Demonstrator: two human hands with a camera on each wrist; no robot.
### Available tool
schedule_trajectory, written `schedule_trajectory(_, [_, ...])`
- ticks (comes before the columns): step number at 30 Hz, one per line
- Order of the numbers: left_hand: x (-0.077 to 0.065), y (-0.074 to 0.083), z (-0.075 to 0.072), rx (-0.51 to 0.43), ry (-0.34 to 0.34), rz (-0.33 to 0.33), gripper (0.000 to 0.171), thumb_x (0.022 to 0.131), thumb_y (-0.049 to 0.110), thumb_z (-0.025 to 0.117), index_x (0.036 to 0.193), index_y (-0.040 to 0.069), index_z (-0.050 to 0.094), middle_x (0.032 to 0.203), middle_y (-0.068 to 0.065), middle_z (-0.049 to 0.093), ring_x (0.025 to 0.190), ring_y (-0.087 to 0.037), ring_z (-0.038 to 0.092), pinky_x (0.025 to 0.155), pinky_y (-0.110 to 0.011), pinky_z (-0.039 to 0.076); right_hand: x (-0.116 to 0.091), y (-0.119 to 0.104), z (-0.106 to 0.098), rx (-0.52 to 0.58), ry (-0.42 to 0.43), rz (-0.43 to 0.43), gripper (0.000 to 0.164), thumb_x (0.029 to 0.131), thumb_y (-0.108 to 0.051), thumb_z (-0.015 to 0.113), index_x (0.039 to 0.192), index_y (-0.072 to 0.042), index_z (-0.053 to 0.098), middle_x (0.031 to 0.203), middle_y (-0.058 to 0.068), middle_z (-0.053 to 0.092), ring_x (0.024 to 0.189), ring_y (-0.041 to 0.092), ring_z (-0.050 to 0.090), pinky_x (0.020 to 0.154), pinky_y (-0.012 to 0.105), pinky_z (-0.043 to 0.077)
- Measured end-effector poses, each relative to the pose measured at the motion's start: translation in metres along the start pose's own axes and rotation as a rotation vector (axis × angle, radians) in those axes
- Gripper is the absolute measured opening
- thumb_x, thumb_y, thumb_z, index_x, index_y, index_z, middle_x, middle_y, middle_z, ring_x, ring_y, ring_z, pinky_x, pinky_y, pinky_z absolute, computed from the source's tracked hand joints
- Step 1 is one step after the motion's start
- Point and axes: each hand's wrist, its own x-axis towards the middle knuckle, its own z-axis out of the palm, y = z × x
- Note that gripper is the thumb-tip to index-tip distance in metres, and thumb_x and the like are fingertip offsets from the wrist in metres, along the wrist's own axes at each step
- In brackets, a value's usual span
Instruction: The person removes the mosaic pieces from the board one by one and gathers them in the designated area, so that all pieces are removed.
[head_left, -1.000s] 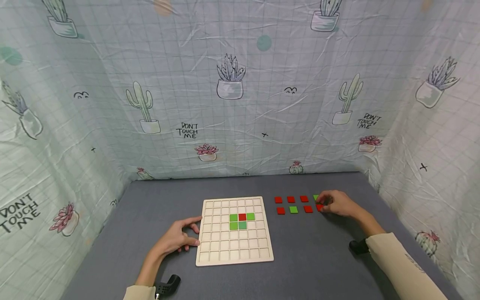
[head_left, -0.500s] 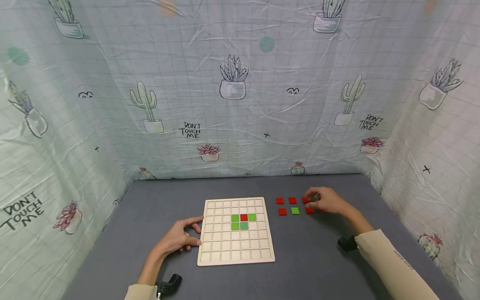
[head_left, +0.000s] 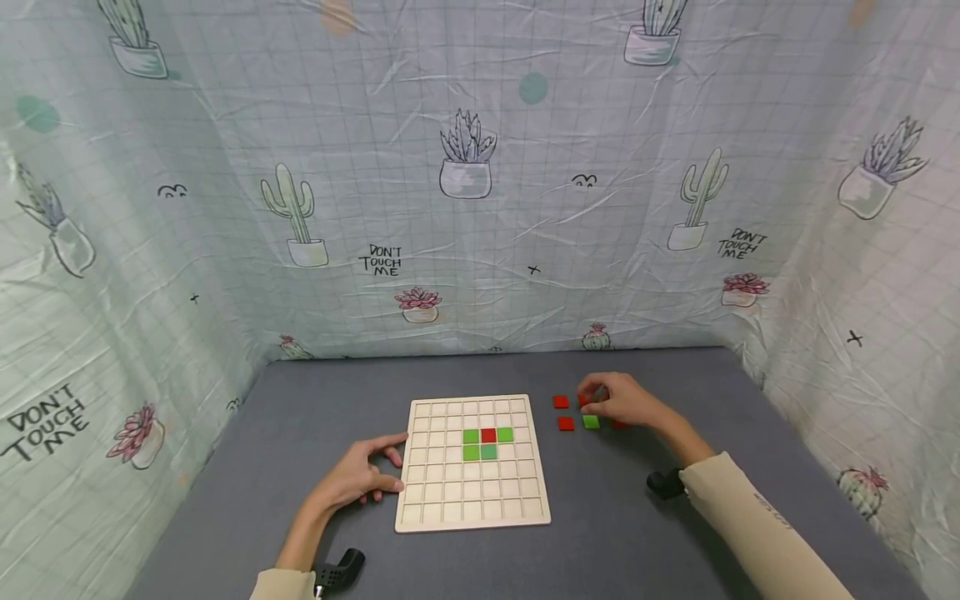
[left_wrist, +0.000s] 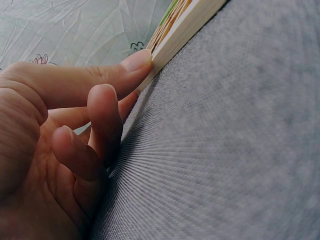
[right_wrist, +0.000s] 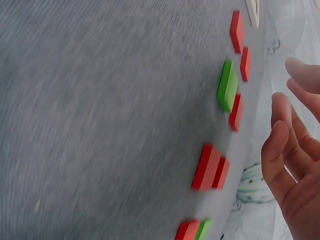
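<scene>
A pale wooden grid board (head_left: 427,500) lies on the grey table. Green tiles (head_left: 471,452), a red tile (head_left: 489,435) and a bluish-green tile (head_left: 489,452) sit together in its middle cells. My left hand (head_left: 352,477) touches the board's left edge with thumb and forefinger spread apart; in the left wrist view the thumb (left_wrist: 136,61) presses the side. My right hand (head_left: 624,402) hovers above two rows of loose tiles, covering part of them. In the right wrist view its fingers are loosely bent, with nothing between them, and a loose green tile (right_wrist: 227,86) lies below.
Loose red tiles (head_left: 566,423) lie right of the board, with a green one (head_left: 591,422) among them. More show in the right wrist view, including a red tile (right_wrist: 205,167). A patterned curtain (head_left: 465,233) hangs behind and beside the table.
My right hand has moved left along the loose tiles, from the right end of the rows toward the board. My left hand and the board stay in place.
</scene>
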Motion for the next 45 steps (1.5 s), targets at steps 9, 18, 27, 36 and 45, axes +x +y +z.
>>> schedule_trajectory(9, [0.000,0.000,0.000,-0.012,-0.001,-0.003,0.083,0.079,0.010,0.087,0.153,0.009,0.050,0.107,-0.012,0.060,0.050,-0.014,0.056,0.040,-0.026,0.038,0.013,-0.015,0.015,0.039,-0.018,-0.027,0.029,0.093,-0.016,0.076,0.118,-0.002,0.072,0.110,0.017,0.072,0.079,0.013,0.067,0.070,0.028,0.052])
schedule_trajectory(18, [-0.001,0.000,0.000,-0.001,0.009,-0.007,0.083,0.078,0.010,0.087,0.153,0.009,0.051,0.107,-0.012,0.061,0.050,-0.013,0.056,0.040,-0.025,0.037,0.030,-0.029,0.034,0.033,-0.016,-0.109,0.030,0.093,-0.016,0.077,0.118,-0.001,0.072,0.110,0.016,0.073,0.080,0.016,0.067,0.072,0.027,0.053])
schedule_trajectory(27, [-0.001,0.001,0.001,-0.010,0.007,-0.020,0.083,0.079,0.009,0.087,0.153,0.009,0.050,0.107,-0.012,0.060,0.050,-0.014,0.056,0.041,-0.026,0.037,0.042,-0.048,0.049,0.036,-0.049,-0.137,0.027,0.093,-0.013,0.076,0.117,-0.002,0.072,0.109,0.016,0.073,0.081,0.014,0.069,0.072,0.027,0.054])
schedule_trajectory(36, [0.000,0.002,0.000,-0.002,0.008,-0.007,0.083,0.079,0.009,0.087,0.153,0.008,0.050,0.107,-0.012,0.061,0.050,-0.013,0.056,0.041,-0.026,0.038,0.051,-0.065,0.065,0.009,-0.100,-0.166,0.026,0.093,-0.013,0.074,0.117,-0.002,0.073,0.105,0.014,0.073,0.075,0.016,0.066,0.067,0.024,0.050])
schedule_trajectory(45, [0.000,0.002,0.001,0.002,0.011,-0.004,0.082,0.079,0.009,0.087,0.153,0.009,0.050,0.107,-0.012,0.060,0.050,-0.013,0.056,0.041,-0.026,0.038,0.058,-0.072,0.076,-0.013,-0.148,-0.144,0.020,0.092,-0.011,0.075,0.111,-0.006,0.076,0.104,0.009,0.072,0.084,0.014,0.069,0.072,0.024,0.054])
